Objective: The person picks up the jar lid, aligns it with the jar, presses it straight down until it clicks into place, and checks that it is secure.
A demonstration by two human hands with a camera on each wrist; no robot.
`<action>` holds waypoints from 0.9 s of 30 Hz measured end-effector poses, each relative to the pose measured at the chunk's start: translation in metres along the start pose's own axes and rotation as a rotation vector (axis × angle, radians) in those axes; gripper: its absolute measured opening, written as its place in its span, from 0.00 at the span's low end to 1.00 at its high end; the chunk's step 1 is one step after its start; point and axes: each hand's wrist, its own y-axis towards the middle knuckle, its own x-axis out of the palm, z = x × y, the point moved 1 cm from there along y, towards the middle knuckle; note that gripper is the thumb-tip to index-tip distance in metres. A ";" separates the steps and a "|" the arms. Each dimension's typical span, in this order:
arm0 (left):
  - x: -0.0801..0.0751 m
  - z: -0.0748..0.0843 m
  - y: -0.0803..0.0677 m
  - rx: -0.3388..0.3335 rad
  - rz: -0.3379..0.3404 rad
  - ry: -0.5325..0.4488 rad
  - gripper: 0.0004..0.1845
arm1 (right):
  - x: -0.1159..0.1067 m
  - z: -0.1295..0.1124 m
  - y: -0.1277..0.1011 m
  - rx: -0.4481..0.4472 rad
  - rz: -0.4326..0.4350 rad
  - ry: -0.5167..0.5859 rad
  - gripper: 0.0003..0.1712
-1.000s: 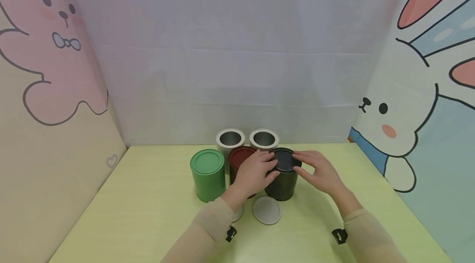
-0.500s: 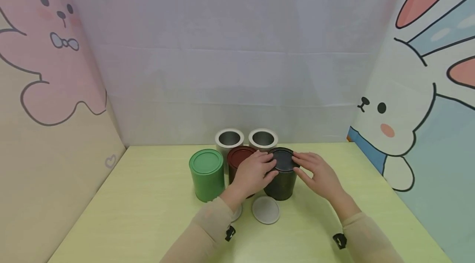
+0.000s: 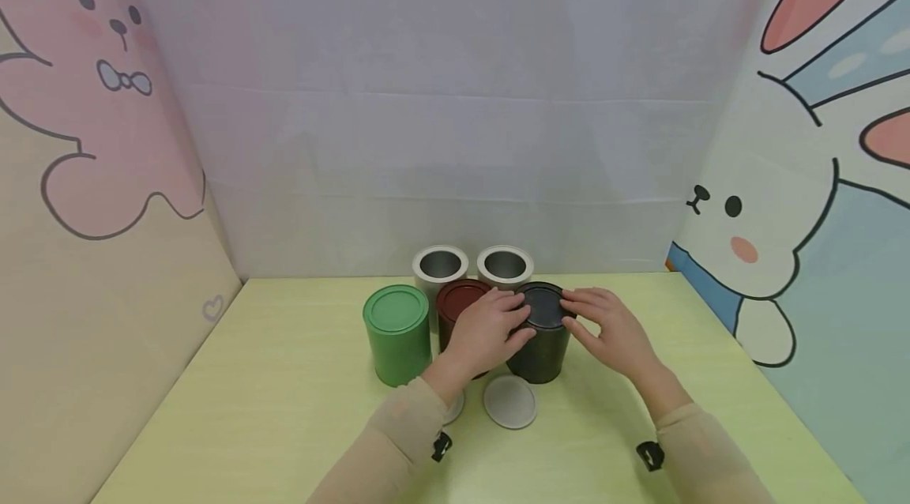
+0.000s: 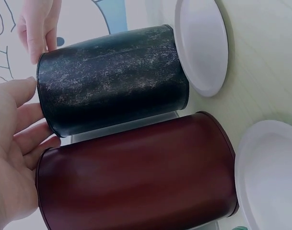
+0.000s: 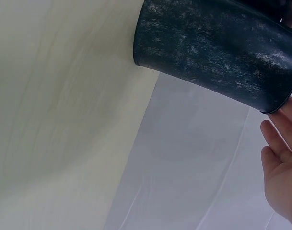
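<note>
Hands come first: your left hand (image 3: pixel 490 330) and your right hand (image 3: pixel 610 329) sit on each side of the black can (image 3: pixel 540 342), up by its flat black lid (image 3: pixel 543 306). Your fingers are spread and only a little bent, with the tips touching the lid's edge. They are not wrapped tight round anything.

The black can stands near the middle of the yellow table (image 3: pixel 284 409), touching the dark red can (image 3: pixel 458 310) on its left.

It looks like you are pushing the lid on. Press evenly on both sides so it goes down flat, not tipped. Push straight down, so the can does not slide.

The black can is round and tall, with rough, speckled paint. The red can is smooth and a bit shiny. A green can (image 3: pixel 398 334) stands to the left with its lid on. Two silver cans (image 3: pixel 441 265) stand open behind. A flat round white lid (image 3: pixel 509 402) lies in front.
</note>
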 end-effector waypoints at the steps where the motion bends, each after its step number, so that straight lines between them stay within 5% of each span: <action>1: 0.000 0.000 0.000 -0.001 0.007 -0.008 0.22 | 0.000 0.000 0.001 0.000 0.004 0.004 0.21; 9: 0.001 -0.003 0.008 -0.052 0.068 -0.096 0.23 | 0.002 0.002 0.011 0.012 0.003 0.040 0.22; 17: -0.001 -0.002 0.020 -0.135 -0.149 -0.129 0.26 | 0.003 0.003 0.015 0.073 -0.078 0.067 0.22; 27: 0.002 -0.004 0.024 -0.149 -0.213 -0.148 0.25 | 0.005 0.001 0.015 0.128 -0.116 0.092 0.19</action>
